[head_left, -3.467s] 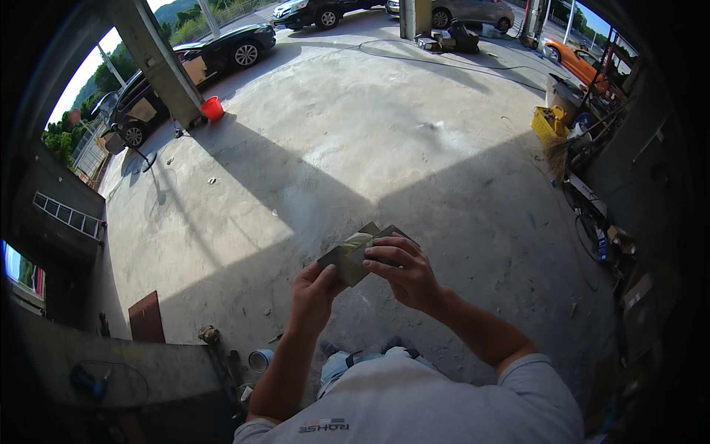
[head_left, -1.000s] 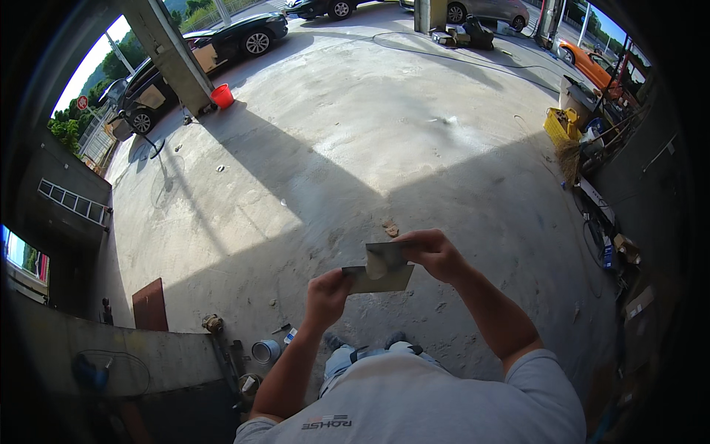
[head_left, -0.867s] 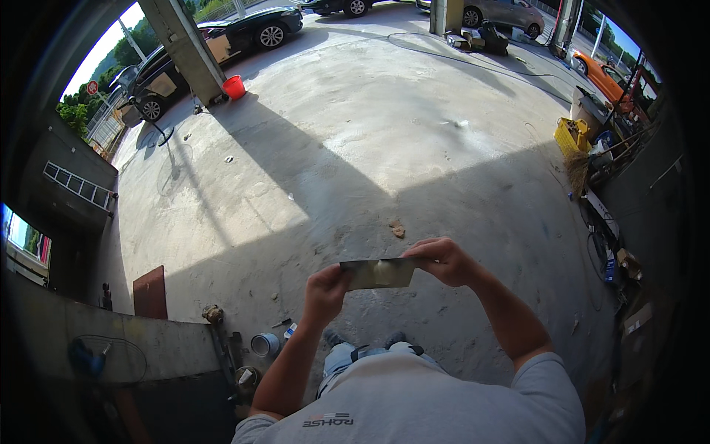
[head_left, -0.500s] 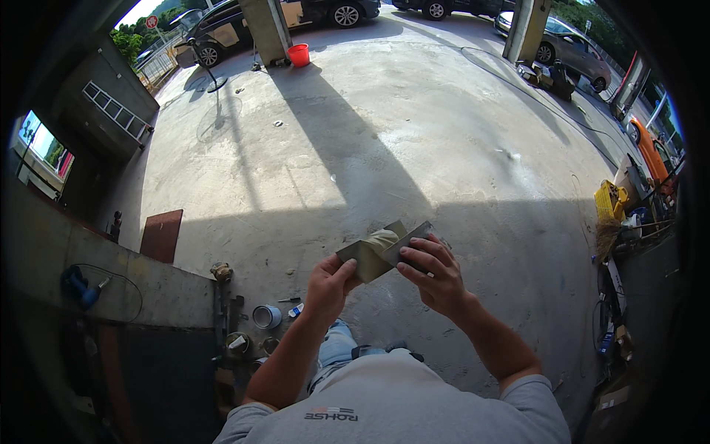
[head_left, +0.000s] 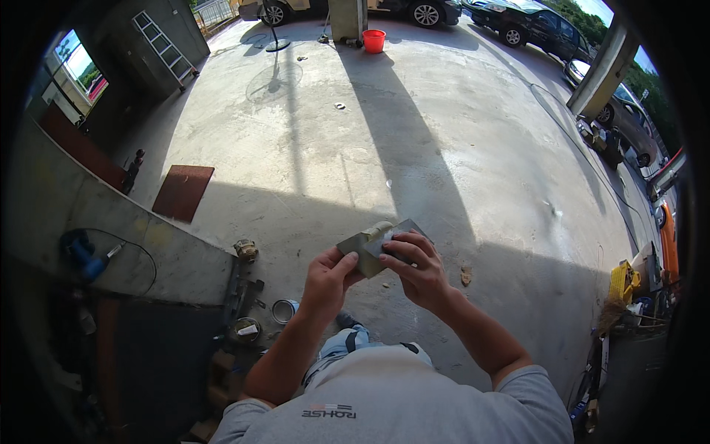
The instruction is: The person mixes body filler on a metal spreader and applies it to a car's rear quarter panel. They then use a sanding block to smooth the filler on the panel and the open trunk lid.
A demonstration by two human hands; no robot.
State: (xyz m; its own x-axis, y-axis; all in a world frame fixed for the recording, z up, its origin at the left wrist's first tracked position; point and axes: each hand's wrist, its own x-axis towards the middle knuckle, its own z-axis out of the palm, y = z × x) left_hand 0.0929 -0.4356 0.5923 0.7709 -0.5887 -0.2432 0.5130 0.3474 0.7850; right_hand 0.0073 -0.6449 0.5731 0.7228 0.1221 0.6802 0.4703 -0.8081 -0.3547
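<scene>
My left hand (head_left: 326, 283) grips a flat olive-grey spreader blade (head_left: 367, 263) by its left end, thumb on top. My right hand (head_left: 423, 277) holds a second grey blade (head_left: 408, 227), its fingers curled over the upper face. The two blades overlap at an angle in front of my body, with a pale lump of paste (head_left: 379, 228) between them. Below my left hand, an open metal can (head_left: 285, 311) stands on the concrete floor.
A concrete ledge (head_left: 177, 263) at left bears a blue power tool (head_left: 81, 255). Beyond lie a reddish board (head_left: 183, 192), a ladder (head_left: 163, 46) and a red bucket (head_left: 374, 42). A hose (head_left: 584, 148), a pillar (head_left: 600, 74) and a yellow crate (head_left: 623, 281) line the right, with parked cars behind.
The view has swung leftward, so the floor and cars appear further right. The blades, earlier held level in line, are angled and overlapped again, with my right fingers curled over the upper one.
</scene>
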